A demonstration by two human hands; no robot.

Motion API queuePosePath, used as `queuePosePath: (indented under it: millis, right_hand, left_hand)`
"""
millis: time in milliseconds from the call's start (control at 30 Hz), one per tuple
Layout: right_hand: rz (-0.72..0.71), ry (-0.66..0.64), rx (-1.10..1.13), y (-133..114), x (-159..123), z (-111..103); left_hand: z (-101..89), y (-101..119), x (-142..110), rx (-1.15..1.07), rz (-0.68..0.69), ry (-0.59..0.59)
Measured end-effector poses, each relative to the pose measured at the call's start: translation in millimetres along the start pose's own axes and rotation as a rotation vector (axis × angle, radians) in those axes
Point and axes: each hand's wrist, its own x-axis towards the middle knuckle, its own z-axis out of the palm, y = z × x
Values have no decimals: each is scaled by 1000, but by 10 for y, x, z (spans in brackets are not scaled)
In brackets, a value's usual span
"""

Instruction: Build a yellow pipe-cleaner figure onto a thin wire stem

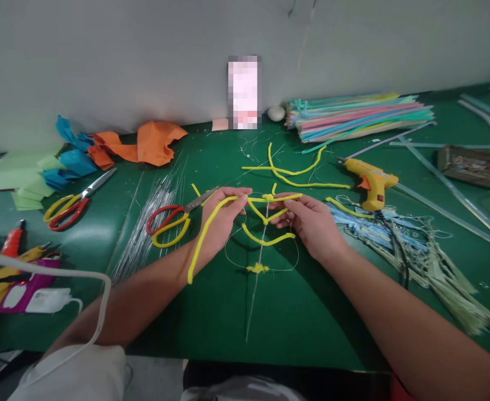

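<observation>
My left hand (222, 217) pinches a long yellow pipe cleaner (200, 242), whose free end droops over the wrist. Facing it, my right hand (314, 225) has its thumb and fingers closed on the other side of the same yellow piece, beside a thin wire frame (251, 306). This frame has a straight stem and rounded wire loops. Along the stem are a yellow V-shaped piece, a curved yellow strip (265, 243) and a small yellow twisted cluster (258, 269). Red-and-yellow scissors (170, 224) lie partly behind my left hand.
Loose yellow pipe cleaners (299, 181) lie beyond my hands. A yellow glue gun (372, 181), a coloured pipe cleaner bundle (353, 120) and tangled strands (429, 256) are rightward. Leftward are wires (148, 217), more scissors (78, 203) and orange paper (157, 143). A phone (245, 92) stands behind.
</observation>
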Motion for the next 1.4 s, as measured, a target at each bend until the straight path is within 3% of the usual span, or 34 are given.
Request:
queuePosePath:
  millis: [233,433,733,833,1067,1233,1400]
  right_hand:
    - [-246,130,-435,32,-29,8]
    - [-619,125,-903,-4,-40,-24]
    - [-752,31,-1376,-34,-31,-60]
    - [-697,4,-1494,-51,-56,-20]
    - [-354,25,-1595,-45,-90,21]
    - [-323,20,-1474,-53,-70,-36]
    - [-201,45,-1274,-133,-71,-90]
  left_hand:
    - [-30,15,-10,142,76,-63]
    - [-36,9,-7,338,70,-112]
    - [-158,-196,96,719,289,-286]
    - [-162,-226,103,811,366,-335]
    - [-175,-196,109,888,508,-402]
    - [-192,-179,94,993,578,-415]
    - [-194,-133,95,887,544,-523]
